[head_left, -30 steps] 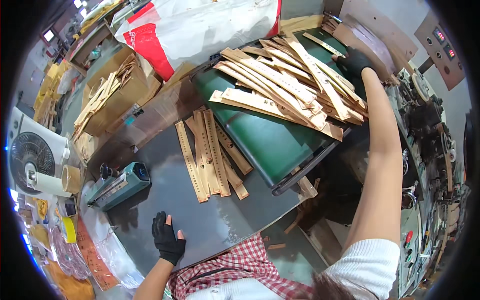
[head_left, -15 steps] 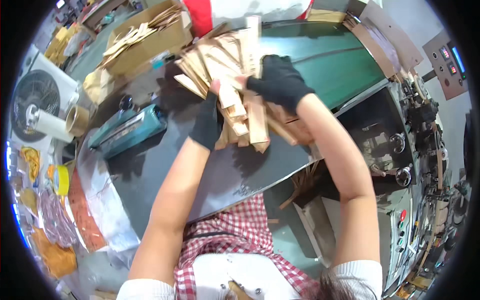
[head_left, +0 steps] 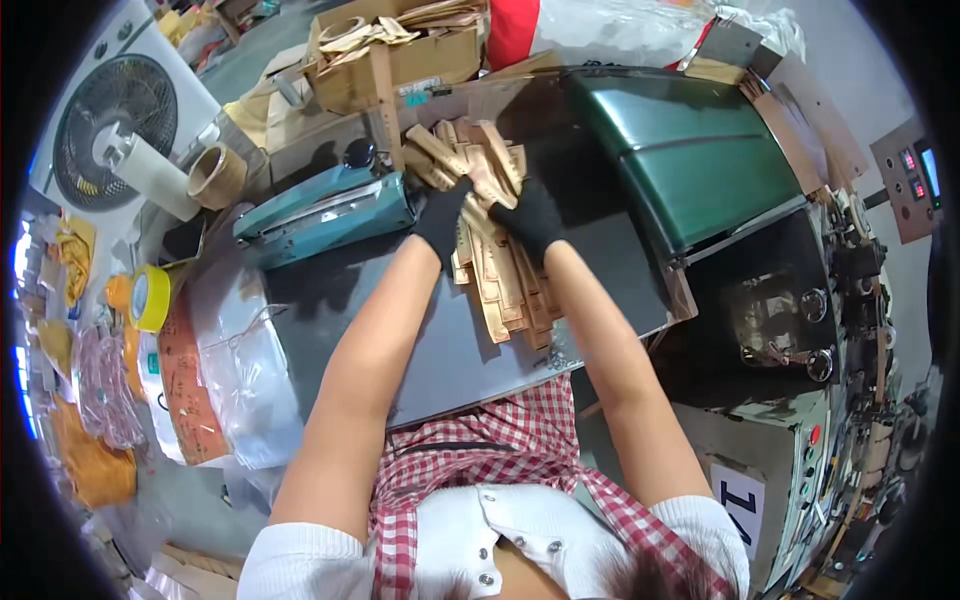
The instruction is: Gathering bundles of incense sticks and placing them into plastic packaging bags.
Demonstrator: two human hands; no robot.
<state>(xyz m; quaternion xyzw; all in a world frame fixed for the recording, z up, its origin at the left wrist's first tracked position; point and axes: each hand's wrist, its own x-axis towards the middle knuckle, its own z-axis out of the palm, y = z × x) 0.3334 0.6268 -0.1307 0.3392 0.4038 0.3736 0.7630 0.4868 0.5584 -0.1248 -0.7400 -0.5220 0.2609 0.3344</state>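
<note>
Left of the green conveyor belt (head_left: 690, 165), I saw a fanned bundle of thin wooden strips (head_left: 495, 285), most running lengthwise roughly alongside it. The gloved right hand (head_left: 535, 220), nearer the belt, and left hand (head_left: 440, 222), farther off, gripped the strips from opposite sides.

On the table (head_left: 450, 350) I record a heap of strips (head_left: 500, 295), my left hand (head_left: 442, 222) at its left side, my right hand (head_left: 530, 215) at its right. Left of the heap, on the table, I find the device (head_left: 325, 218); right of the heap, the platform (head_left: 690, 165). Behind the table I note the carton (head_left: 445, 65) with further strips in it, and right of that, the sack (head_left: 610, 32). Far left I log the fan (head_left: 150, 95), with the tape roll (head_left: 152, 300) nearer me, left of the bags (head_left: 245, 390).
</note>
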